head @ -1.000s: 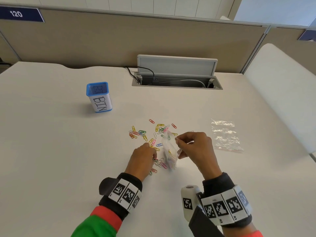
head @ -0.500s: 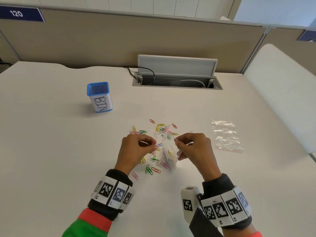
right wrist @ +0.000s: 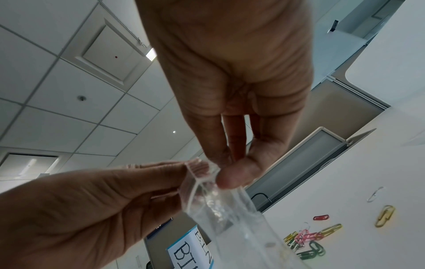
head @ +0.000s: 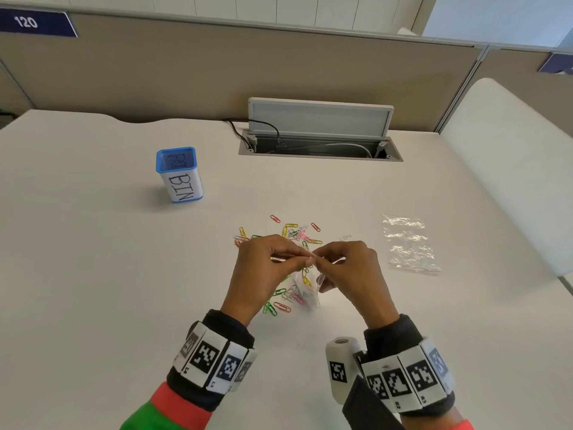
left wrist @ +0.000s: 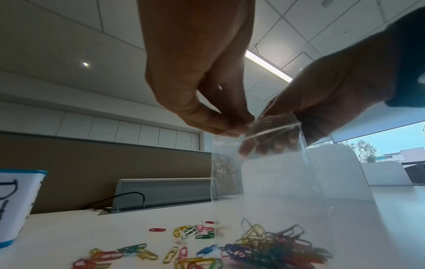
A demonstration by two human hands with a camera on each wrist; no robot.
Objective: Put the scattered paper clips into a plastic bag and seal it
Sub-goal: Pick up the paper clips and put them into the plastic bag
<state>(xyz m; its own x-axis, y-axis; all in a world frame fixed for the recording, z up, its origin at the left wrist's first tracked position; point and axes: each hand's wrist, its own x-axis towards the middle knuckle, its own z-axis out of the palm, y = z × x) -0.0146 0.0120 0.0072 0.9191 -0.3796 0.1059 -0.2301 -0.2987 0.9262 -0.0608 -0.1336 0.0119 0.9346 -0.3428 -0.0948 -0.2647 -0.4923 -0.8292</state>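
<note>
A small clear plastic bag [head: 305,290] hangs upright over the white table, its bottom among the loose clips. My right hand [head: 319,259] pinches its rim between thumb and fingers [right wrist: 234,174], holding the mouth open. My left hand [head: 307,259] has its thumb and fingertips pinched together at that mouth [left wrist: 230,127], touching the rim; the paper clips they carry are hidden between the fingers. Several coloured clips [left wrist: 271,251] lie in the bottom of the bag [left wrist: 276,182]. More coloured paper clips [head: 294,232] lie scattered on the table behind and left of the bag.
A blue pen cup labelled BIN [head: 179,175] stands at the back left. A second, flat plastic bag [head: 406,243] lies to the right. An open cable hatch [head: 319,144] sits at the desk's far edge, below the beige partition. Another white table [head: 511,166] adjoins on the right.
My left hand rose from the clip pile with its fingers pinched and moved right to the bag's mouth. The right hand kept the bag where it was.
</note>
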